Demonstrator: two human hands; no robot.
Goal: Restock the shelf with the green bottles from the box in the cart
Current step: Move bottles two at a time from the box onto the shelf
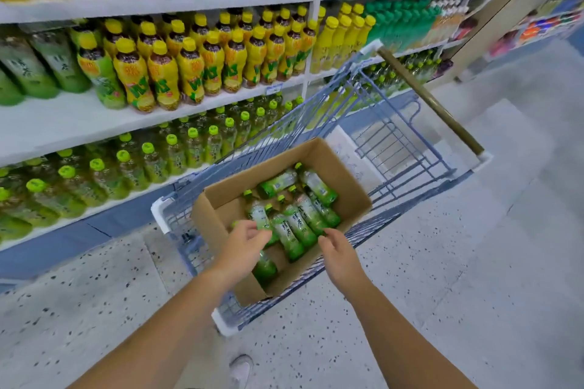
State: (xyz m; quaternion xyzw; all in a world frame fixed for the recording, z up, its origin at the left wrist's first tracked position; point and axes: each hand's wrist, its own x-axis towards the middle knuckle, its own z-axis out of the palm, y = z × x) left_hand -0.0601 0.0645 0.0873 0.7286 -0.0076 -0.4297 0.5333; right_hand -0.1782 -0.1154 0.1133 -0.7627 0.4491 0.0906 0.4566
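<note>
The clear plastic bottles with green labels and green caps all lie on their sides on the floor of the open brown cardboard box. They are packed side by side, caps mostly toward the box's far-left wall and bases toward its near-right wall. Several are left, so the restocking looks well short of done. Each has a pale upper body, a label that darkens to green at the base, and dark lettering down its length. They look light, smooth and easy to roll.

The step in hand appears to be picking from the box. The left hand reaches in over the near-left wall, fingers bent around the body of one bottle. I cannot tell whether the grip has closed. The right hand hovers at the near-right wall, just by the bases of the middle bottles, with fingers loosely bent and nothing in them.

The next move probably calls for closing each hand round one bottle at mid-body. Each should be lifted clear of its neighbours, turned upright and carried left to the shelving.

The box sits in the near end of the blue wire shopping cart. The cart's olive bar handle is at the far end. Beside the cart's left side stands the white shelf unit, with similar green-labelled bottles at the left end of its middle board. That is likely the destination. Yellow-capped bottles fill the rest of that board, and green-capped bottles stand below. A white shoe shows on the speckled floor.
</note>
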